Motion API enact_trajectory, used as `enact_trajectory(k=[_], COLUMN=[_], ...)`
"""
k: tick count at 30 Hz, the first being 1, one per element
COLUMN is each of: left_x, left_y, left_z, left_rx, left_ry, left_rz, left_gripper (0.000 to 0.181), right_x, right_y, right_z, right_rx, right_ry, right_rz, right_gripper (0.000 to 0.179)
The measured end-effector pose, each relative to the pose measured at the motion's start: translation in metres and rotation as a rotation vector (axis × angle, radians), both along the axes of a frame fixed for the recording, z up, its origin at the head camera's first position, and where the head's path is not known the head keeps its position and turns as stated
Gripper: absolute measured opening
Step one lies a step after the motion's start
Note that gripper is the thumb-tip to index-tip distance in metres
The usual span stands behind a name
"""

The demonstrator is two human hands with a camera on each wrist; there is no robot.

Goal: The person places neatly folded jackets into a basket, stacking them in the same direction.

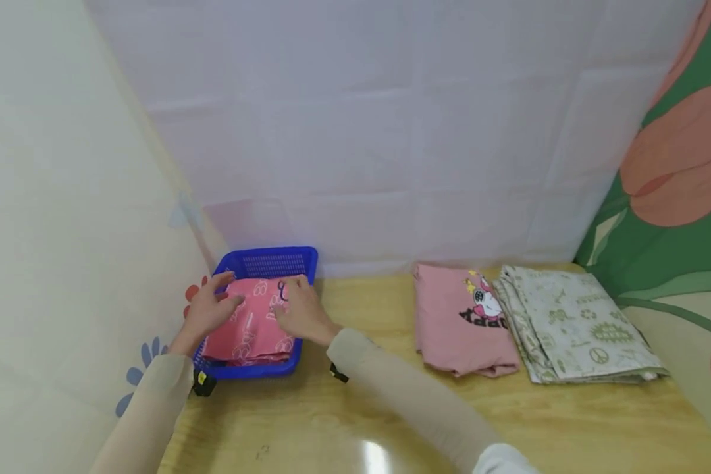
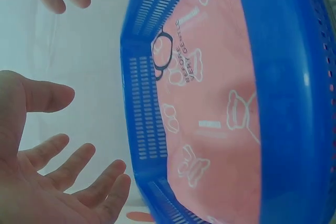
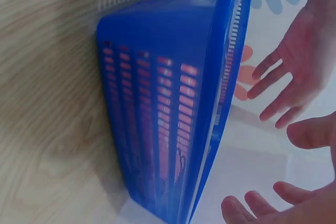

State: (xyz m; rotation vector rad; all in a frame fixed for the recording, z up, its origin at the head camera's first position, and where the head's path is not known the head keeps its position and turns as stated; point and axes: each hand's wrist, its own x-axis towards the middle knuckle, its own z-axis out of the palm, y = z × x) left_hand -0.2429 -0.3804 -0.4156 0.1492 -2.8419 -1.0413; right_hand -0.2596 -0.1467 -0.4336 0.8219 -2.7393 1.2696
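Observation:
A blue plastic basket [image 1: 245, 373] with slotted walls stands at the left of the table. Inside it lies a folded pink cloth [image 1: 255, 329] printed with white outlines and some dark lettering. Over the basket's left side hovers my left hand [image 1: 207, 315], fingers spread. My right hand [image 1: 304, 313] is above the right side, its fingers loosely bent. In the right wrist view, both the right hand [image 3: 294, 203] and the left hand [image 3: 302, 66] are apart from the basket [image 3: 157, 30] and hold nothing. The left wrist view shows the left palm [image 2: 47, 182] beside the rim.
On the right of the wooden table [image 1: 308, 421] lie a folded pink garment [image 1: 450, 322] with a cartoon print and a folded pale cloth [image 1: 580, 329] with green print, side by side. A white sheet [image 1: 361, 131] hangs behind; a flower-patterned sheet [image 1: 687, 151] is at right.

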Motion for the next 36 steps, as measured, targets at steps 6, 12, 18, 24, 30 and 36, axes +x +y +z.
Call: enact_trajectory(k=[6,12,18,24,30,36], left_x=[0.001,0.005,0.009,0.006,0.002,0.003], left_y=[0.012,0.031,0.048,0.063,0.079,0.093], left_z=[0.008,0.013,0.012,0.013,0.019,0.017], left_rx=[-0.004,0.014,0.016,0.033,0.045,0.077], left_ry=[0.039,0.033,0.073,0.129,0.128,0.141], left_rz=[-0.028,-0.046,-0.083,-0.126,-0.150,-0.167], left_gripper=[0.071,0.072,0.069,0.065,0.067,0.066], right_x=[-0.008,-0.014,-0.013,-0.015,-0.015,-0.014], right_y=[0.025,0.049,0.073,0.096,0.116,0.138], right_z=[0.007,0.009,0.011,0.013,0.017,0.014], right_rx=[-0.061,-0.113,-0.141,-0.152,-0.175,-0.173], right_ry=[-0.021,0.014,-0.008,-0.012,0.029,0.027], right_rz=[0.027,0.057,0.034,0.016,0.013,0.000], right_gripper=[0.064,0.061,0.058,0.058,0.059,0.061])
